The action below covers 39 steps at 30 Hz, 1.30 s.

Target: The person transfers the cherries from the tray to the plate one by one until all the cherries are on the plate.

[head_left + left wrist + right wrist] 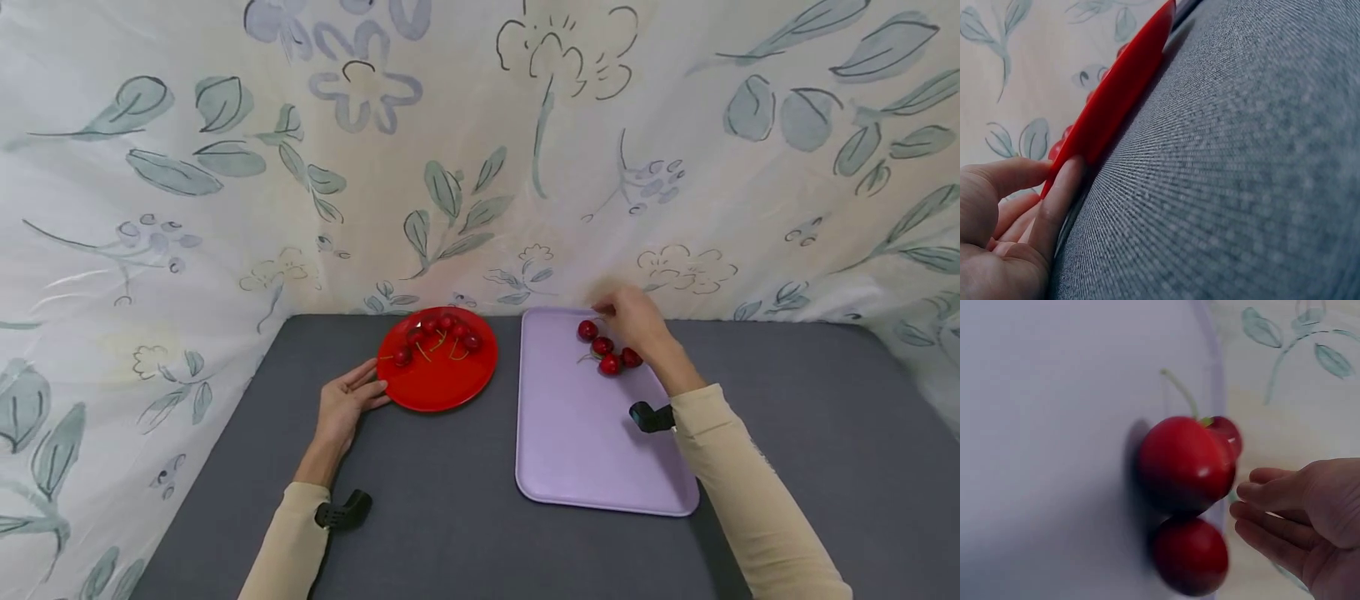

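Note:
My left hand (348,406) grips the near-left rim of a red plate (438,390), thumb above and fingers beneath in the left wrist view. Several cherries (402,356) with stems lie toward the plate's far side. On the lilac tray (585,450), several more cherries (610,364) sit close together near the far edge. Over that far edge reaches my right hand (633,321), its fingertips just beyond the cherries. The right wrist view shows its fingers loosely extended, with nothing visible between them, close to the larger cherry (1182,462).
A dark grey cloth (450,533) covers the table under plate and tray. Behind and at the sides hangs a pale curtain (420,208) with a leaf and flower print, right at the table's far edge. Each sleeve carries a black wrist camera (345,510).

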Motion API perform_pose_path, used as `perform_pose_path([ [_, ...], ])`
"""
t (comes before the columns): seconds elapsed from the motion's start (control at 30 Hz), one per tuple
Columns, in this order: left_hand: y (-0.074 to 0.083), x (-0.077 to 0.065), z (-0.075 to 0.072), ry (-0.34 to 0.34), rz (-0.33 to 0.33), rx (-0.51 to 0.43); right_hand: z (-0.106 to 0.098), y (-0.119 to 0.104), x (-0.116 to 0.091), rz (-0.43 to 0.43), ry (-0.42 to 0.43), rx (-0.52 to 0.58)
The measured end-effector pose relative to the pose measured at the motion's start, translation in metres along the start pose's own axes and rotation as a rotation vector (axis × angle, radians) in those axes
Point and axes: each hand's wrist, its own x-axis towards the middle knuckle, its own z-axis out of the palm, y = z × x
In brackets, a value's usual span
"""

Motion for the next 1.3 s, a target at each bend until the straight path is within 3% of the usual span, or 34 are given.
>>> perform_pose_path([
  [0.3,-0.003,0.001,0.001,0.009,0.008,-0.002,0.014,0.012,0.004,-0.020,0.013,-0.065],
  [0.43,-0.003,0.004,0.003,-0.012,0.012,-0.006,0.013,0.016,0.003,-0.016,0.051,-0.106],
  [0.6,-0.002,0.004,0.002,-0.005,0.015,-0.002,0.012,0.013,0.001,0.009,0.108,-0.080],
  [0.97,-0.003,0.001,-0.001,0.015,0.006,0.005,0.005,-0.014,-0.003,0.080,0.172,0.175],
  [1.3,-0.002,0.000,-0.001,0.012,0.004,0.004,0.008,-0.039,-0.007,0.084,0.093,0.365],
])
